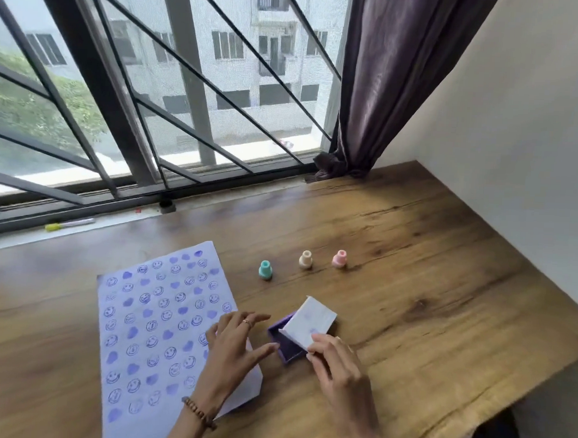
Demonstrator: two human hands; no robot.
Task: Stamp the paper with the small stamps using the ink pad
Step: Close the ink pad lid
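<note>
You sit at a wooden table (412, 257) under a barred window (154, 80), a dark curtain (386, 74) bunched at its right end. The paper (150, 328), covered in purple smileys and hearts, lies at your left. Your right hand (337, 363) pinches the near corner of a white lid (309, 319), holding it tilted over the purple ink pad (285, 346) just right of the paper. Your left hand (232, 342) hovers over the paper's right edge, fingers spread and holding nothing. Beyond stand three small stamps, well apart: teal (265, 269), cream (305, 259), pink (339, 258).
</note>
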